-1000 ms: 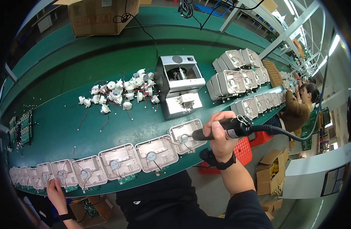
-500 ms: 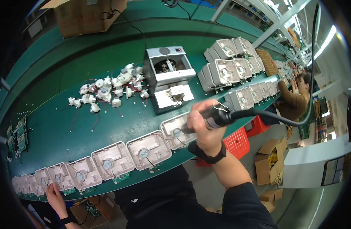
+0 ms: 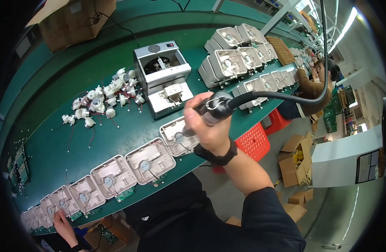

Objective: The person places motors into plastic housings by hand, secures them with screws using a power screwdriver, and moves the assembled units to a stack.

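My right hand (image 3: 209, 126) is shut on a black electric screwdriver (image 3: 216, 107) with a thick cable running up to the right. Its tip presses down on the rightmost white plastic housing (image 3: 172, 131) in a row of several open housings (image 3: 150, 161) along the near edge of the green table (image 3: 54, 138). Each housing holds a round part and thin wires. Far down at the row's left end, my left hand (image 3: 64, 227) rests with spread fingers against a housing.
A pile of small white wired parts (image 3: 102, 101) lies beside a grey box-shaped machine (image 3: 163, 77). Stacked housings (image 3: 239, 50) stand behind it to the right. A cardboard box (image 3: 75, 19), a red crate (image 3: 254, 140), floor cartons (image 3: 296, 161) and another person (image 3: 314, 84) are around.
My right hand has moved the screwdriver left and down onto the rightmost housing. The left hand stays at the row's far end.
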Demonstrator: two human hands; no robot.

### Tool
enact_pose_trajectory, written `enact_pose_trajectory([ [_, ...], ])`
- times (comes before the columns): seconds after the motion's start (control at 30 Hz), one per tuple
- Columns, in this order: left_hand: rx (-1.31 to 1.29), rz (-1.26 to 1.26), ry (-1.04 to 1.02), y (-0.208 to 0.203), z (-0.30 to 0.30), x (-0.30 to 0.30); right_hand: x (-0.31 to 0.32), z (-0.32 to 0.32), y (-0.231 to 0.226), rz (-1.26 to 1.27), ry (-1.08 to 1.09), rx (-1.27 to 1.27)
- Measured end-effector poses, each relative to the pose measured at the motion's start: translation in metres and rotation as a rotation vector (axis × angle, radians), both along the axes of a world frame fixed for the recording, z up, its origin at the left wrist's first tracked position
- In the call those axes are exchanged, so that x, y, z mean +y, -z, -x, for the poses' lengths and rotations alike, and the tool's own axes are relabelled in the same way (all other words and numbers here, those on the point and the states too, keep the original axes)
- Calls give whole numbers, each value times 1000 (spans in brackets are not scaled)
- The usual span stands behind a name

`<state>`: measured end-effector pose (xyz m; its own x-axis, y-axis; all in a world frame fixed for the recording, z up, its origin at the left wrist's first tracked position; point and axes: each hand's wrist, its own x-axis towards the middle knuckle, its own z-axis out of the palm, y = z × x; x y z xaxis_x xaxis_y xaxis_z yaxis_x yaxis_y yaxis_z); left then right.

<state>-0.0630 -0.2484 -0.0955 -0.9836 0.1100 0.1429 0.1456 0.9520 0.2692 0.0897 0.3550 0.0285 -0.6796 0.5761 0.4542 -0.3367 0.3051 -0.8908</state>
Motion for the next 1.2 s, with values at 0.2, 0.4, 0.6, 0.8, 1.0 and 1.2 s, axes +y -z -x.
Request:
enact_pose_trajectory([
  [0.2, -50, 9, -14, -21, -11, 46, 20, 11, -51, -5, -15, 88],
  [0.4, -61, 14, 13, -33, -26, 86, 37, 53, -63, -34, -8, 180],
  [0.6, -26, 43, 30, -31, -35, 90, 29, 32, -70, 14, -51, 59],
  [0.8, -19, 69, 33, -31, -36, 88, 7, -37, -46, 53, -49, 88],
  [1.0, -56, 63, 30, -36, -39, 90, 13, -45, -16, 51, 37, 30],
  [1.2, -76, 61, 20, -33, -39, 86, 15, -34, -7, 86, 38, 138],
])
